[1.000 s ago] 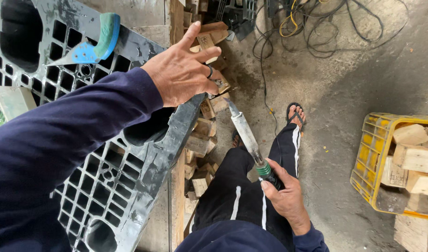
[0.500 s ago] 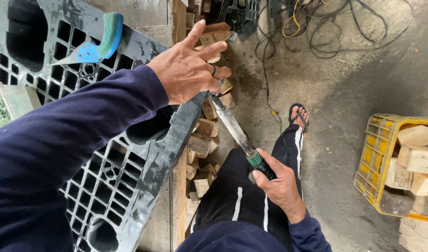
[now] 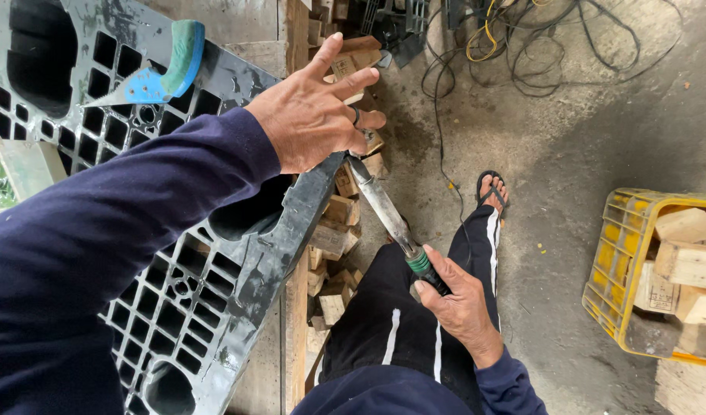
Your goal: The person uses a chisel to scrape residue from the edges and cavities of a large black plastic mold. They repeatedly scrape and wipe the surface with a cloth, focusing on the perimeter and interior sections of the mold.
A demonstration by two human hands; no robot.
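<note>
Since half a second ago the right hand (image 3: 462,307) has barely shifted, and the tool (image 3: 389,219) it holds keeps almost the same slant; the left hand (image 3: 316,115) stays pressed on the black plastic pallet (image 3: 214,292), fingers spread as before.

That right hand is wrapped tightly round the dark handle with its green band, thumb lying along the top. From the grip the long metal shaft runs up and away to the left, its far end tucked just under the heel of the other hand, against the pallet's edge. So the long axis lies on a diagonal: handle low and toward the person's lap, tip high and toward the pallet rim. Whether the tip touches the plastic I cannot tell, since the hand hides it.

Over there the left hand lies flat and open, palm down on the pallet's rim, clutching nothing, a ring on one finger.

Beyond the tip of the shaft, small wooden blocks (image 3: 334,230) lie heaped between the pallet and a plank. Farther up the pallet from the left hand lies a blue-and-green scraper (image 3: 164,69). Well out to the right of the grip stands a yellow crate (image 3: 626,277) of wood offcuts. Above it a sandalled foot (image 3: 492,190) rests on the concrete floor, with tangled cables (image 3: 522,46) farther off.
</note>
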